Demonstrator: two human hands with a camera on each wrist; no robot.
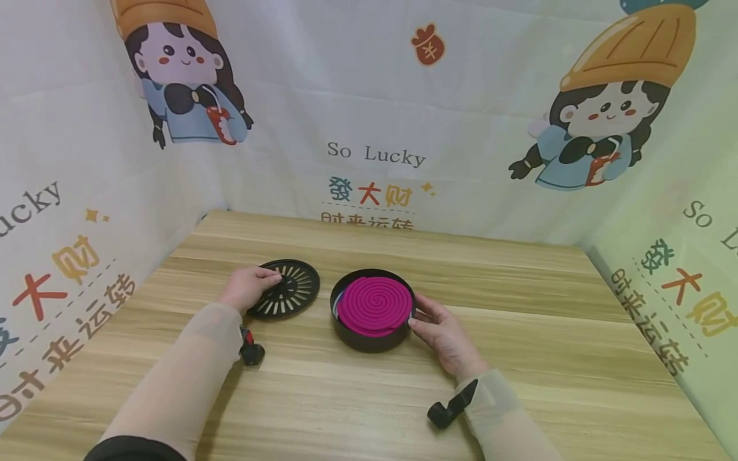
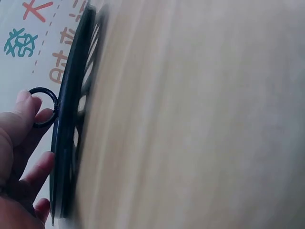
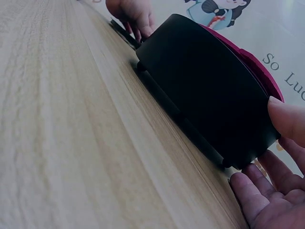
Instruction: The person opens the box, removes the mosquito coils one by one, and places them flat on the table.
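A round black mosquito coil holder stands on the table, with magenta spiral mosquito coils filling it and showing at its top. My right hand grips its right side; in the right wrist view the thumb lies at the upper rim and the fingers are low on the wall. To the left, my left hand pinches the small black ring on the slotted black lid. The lid is apart from the holder, low over the table; whether it touches the wood I cannot tell.
The wood-grain table reaches back to a printed cloth backdrop, which also hangs along the left and right sides. A black wrist camera is strapped at the left cuff and another wrist camera at the right cuff.
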